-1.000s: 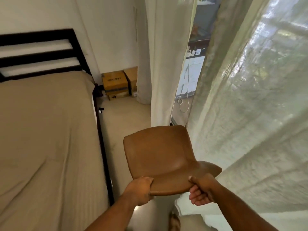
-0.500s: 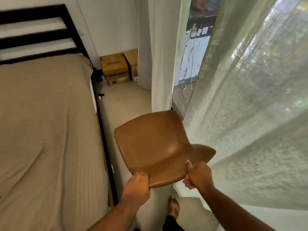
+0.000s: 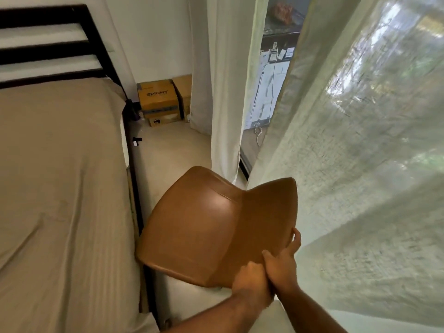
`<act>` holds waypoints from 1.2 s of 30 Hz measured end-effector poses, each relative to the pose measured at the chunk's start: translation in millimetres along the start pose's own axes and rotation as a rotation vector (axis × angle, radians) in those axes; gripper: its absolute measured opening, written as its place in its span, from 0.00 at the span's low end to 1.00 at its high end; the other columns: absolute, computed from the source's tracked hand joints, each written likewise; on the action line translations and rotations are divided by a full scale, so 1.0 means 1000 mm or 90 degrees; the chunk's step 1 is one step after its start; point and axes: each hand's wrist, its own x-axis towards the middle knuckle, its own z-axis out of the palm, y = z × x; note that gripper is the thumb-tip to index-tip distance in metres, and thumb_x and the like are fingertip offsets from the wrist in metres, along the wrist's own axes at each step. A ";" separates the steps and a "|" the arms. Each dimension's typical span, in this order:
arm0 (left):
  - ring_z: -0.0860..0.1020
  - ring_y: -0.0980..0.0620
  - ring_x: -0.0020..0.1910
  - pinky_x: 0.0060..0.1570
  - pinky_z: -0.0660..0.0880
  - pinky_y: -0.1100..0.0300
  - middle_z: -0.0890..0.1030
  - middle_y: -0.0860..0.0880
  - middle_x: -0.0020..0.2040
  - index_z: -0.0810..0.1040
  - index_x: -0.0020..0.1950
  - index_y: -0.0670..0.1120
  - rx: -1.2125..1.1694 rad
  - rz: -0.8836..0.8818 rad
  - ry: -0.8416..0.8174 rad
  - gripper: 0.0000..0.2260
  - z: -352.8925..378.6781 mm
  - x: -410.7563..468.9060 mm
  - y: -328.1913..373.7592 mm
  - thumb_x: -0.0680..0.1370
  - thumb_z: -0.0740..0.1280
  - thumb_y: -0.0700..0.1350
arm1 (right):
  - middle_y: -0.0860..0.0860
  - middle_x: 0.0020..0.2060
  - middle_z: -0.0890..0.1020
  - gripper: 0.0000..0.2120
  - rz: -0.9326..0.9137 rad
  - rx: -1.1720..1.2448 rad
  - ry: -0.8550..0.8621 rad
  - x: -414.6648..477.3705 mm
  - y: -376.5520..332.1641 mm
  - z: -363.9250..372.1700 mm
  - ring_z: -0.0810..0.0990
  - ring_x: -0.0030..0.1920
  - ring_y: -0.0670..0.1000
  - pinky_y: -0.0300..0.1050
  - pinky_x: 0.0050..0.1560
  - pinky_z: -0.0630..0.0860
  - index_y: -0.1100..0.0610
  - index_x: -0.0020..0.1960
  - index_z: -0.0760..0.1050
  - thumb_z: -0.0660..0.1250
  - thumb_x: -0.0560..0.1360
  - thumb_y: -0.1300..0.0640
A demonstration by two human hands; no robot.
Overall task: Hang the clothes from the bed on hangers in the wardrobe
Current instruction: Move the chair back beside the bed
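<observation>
Both your left hand (image 3: 249,277) and right hand (image 3: 282,263) clench the brown chair (image 3: 211,227) (backrest edge); swinging it risks snagging the sheer curtain (image 3: 360,140).

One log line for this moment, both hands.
left hand: gripping brown moulded chair backrest | right hand: gripping same edge | chair: tilted beside tan-covered bed

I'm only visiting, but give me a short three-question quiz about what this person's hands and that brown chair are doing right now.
1. True or false: both hands hold the brown chair by its backrest edge.
2. What lies directly to the chair's left?
3. Which word shows on the cardboard box: A) SPINNY B) FRAGILE C) HOME?

Key:
1. True: left hand and right hand each keep a grip there, close together.
2. The bed.
3. A.
</observation>
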 end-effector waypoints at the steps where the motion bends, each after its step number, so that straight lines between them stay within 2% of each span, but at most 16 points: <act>1: 0.81 0.43 0.53 0.54 0.77 0.53 0.83 0.44 0.52 0.82 0.52 0.46 -0.011 0.015 -0.030 0.13 -0.005 0.000 0.003 0.78 0.66 0.54 | 0.57 0.68 0.76 0.41 -0.011 -0.051 -0.003 0.003 0.003 -0.002 0.80 0.58 0.62 0.58 0.63 0.76 0.41 0.79 0.42 0.64 0.80 0.62; 4: 0.77 0.48 0.43 0.48 0.75 0.57 0.79 0.50 0.43 0.77 0.42 0.50 -0.045 0.022 -0.088 0.12 -0.019 0.008 0.000 0.76 0.70 0.59 | 0.58 0.72 0.73 0.42 -0.073 -0.166 -0.060 0.019 0.003 -0.011 0.78 0.65 0.65 0.61 0.67 0.74 0.38 0.77 0.31 0.62 0.83 0.55; 7: 0.79 0.47 0.54 0.56 0.75 0.57 0.78 0.51 0.54 0.75 0.62 0.46 -0.077 0.007 -0.044 0.24 -0.020 0.026 -0.001 0.75 0.69 0.62 | 0.59 0.71 0.74 0.42 -0.156 -0.198 -0.126 0.051 -0.015 -0.019 0.79 0.64 0.63 0.59 0.64 0.77 0.40 0.76 0.29 0.61 0.82 0.49; 9: 0.74 0.45 0.69 0.68 0.70 0.56 0.73 0.48 0.71 0.59 0.79 0.44 -0.109 0.021 -0.027 0.44 -0.018 0.047 0.001 0.73 0.65 0.70 | 0.55 0.70 0.74 0.42 -0.186 -0.180 -0.173 0.088 -0.035 -0.029 0.79 0.64 0.61 0.56 0.61 0.78 0.41 0.79 0.35 0.61 0.77 0.41; 11: 0.64 0.46 0.77 0.74 0.62 0.57 0.61 0.49 0.81 0.46 0.83 0.51 -0.144 0.062 -0.025 0.53 -0.022 0.072 0.006 0.66 0.55 0.80 | 0.50 0.69 0.73 0.43 -0.221 -0.174 -0.216 0.139 -0.055 -0.041 0.77 0.64 0.55 0.49 0.60 0.77 0.40 0.79 0.42 0.64 0.72 0.39; 13: 0.62 0.49 0.78 0.75 0.59 0.57 0.58 0.51 0.81 0.46 0.83 0.54 -0.173 0.135 -0.025 0.48 -0.031 0.089 0.014 0.70 0.57 0.76 | 0.52 0.72 0.71 0.45 -0.227 -0.192 -0.209 0.188 -0.076 -0.051 0.75 0.67 0.59 0.53 0.66 0.74 0.43 0.81 0.46 0.68 0.72 0.43; 16: 0.71 0.50 0.72 0.67 0.66 0.63 0.71 0.50 0.75 0.64 0.78 0.53 -0.279 0.157 0.001 0.28 -0.024 0.116 0.003 0.81 0.66 0.57 | 0.57 0.74 0.72 0.37 -0.185 -0.207 -0.083 0.231 -0.100 -0.054 0.73 0.71 0.63 0.56 0.71 0.68 0.50 0.82 0.56 0.69 0.78 0.56; 18: 0.77 0.51 0.65 0.61 0.71 0.64 0.77 0.49 0.68 0.70 0.72 0.58 -0.412 0.070 0.033 0.20 -0.016 0.121 -0.020 0.80 0.68 0.54 | 0.58 0.71 0.74 0.31 -0.168 -0.209 -0.019 0.242 -0.106 -0.054 0.74 0.69 0.63 0.57 0.70 0.70 0.52 0.80 0.61 0.67 0.79 0.56; 20: 0.78 0.52 0.58 0.55 0.71 0.69 0.78 0.44 0.66 0.75 0.67 0.53 -0.500 -0.056 0.095 0.15 -0.013 0.121 -0.051 0.80 0.69 0.45 | 0.59 0.70 0.75 0.28 -0.142 -0.241 -0.009 0.241 -0.101 -0.055 0.75 0.67 0.65 0.60 0.68 0.71 0.54 0.78 0.62 0.66 0.81 0.53; 22: 0.78 0.45 0.58 0.59 0.72 0.65 0.76 0.39 0.68 0.77 0.63 0.46 -0.579 -0.183 0.125 0.11 -0.012 0.124 -0.097 0.81 0.67 0.38 | 0.59 0.69 0.76 0.28 -0.118 -0.253 -0.005 0.234 -0.088 -0.055 0.76 0.65 0.66 0.61 0.65 0.73 0.55 0.77 0.62 0.65 0.81 0.47; 24: 0.74 0.40 0.68 0.68 0.68 0.54 0.74 0.42 0.70 0.76 0.69 0.40 -0.533 -0.321 0.095 0.16 0.004 0.132 -0.160 0.82 0.66 0.43 | 0.59 0.67 0.77 0.28 -0.128 -0.239 0.037 0.227 -0.074 -0.052 0.77 0.64 0.66 0.58 0.62 0.75 0.56 0.75 0.64 0.66 0.80 0.44; 27: 0.73 0.36 0.69 0.70 0.68 0.45 0.75 0.38 0.70 0.74 0.71 0.39 -0.557 -0.510 0.136 0.25 0.053 0.149 -0.241 0.79 0.70 0.52 | 0.57 0.62 0.80 0.27 -0.105 -0.179 0.126 0.221 -0.063 -0.044 0.79 0.61 0.62 0.55 0.60 0.76 0.57 0.69 0.71 0.69 0.78 0.42; 29: 0.74 0.34 0.67 0.69 0.70 0.42 0.76 0.37 0.68 0.73 0.71 0.38 -0.694 -0.583 0.164 0.33 0.101 0.175 -0.279 0.74 0.74 0.57 | 0.56 0.59 0.81 0.27 -0.072 -0.149 0.171 0.225 -0.059 -0.038 0.80 0.58 0.61 0.54 0.59 0.76 0.59 0.65 0.74 0.70 0.77 0.40; 31: 0.73 0.36 0.69 0.71 0.68 0.41 0.75 0.40 0.70 0.71 0.73 0.41 -0.838 -0.590 0.135 0.41 0.082 0.171 -0.242 0.69 0.76 0.64 | 0.56 0.54 0.82 0.26 -0.084 -0.161 0.194 0.229 -0.055 -0.038 0.80 0.54 0.60 0.54 0.57 0.76 0.60 0.61 0.76 0.69 0.77 0.39; 34: 0.67 0.38 0.72 0.69 0.66 0.44 0.71 0.44 0.70 0.64 0.78 0.43 -0.919 -0.585 0.125 0.32 0.077 0.178 -0.210 0.79 0.71 0.52 | 0.52 0.45 0.79 0.21 -0.135 -0.182 0.195 0.236 -0.053 -0.041 0.77 0.46 0.55 0.51 0.51 0.73 0.60 0.54 0.78 0.68 0.78 0.41; 36: 0.68 0.39 0.72 0.69 0.67 0.44 0.70 0.45 0.70 0.63 0.78 0.44 -0.952 -0.595 0.152 0.30 0.078 0.181 -0.201 0.80 0.69 0.52 | 0.51 0.42 0.79 0.18 -0.146 -0.171 0.195 0.244 -0.052 -0.045 0.77 0.44 0.56 0.52 0.50 0.75 0.58 0.48 0.77 0.69 0.78 0.41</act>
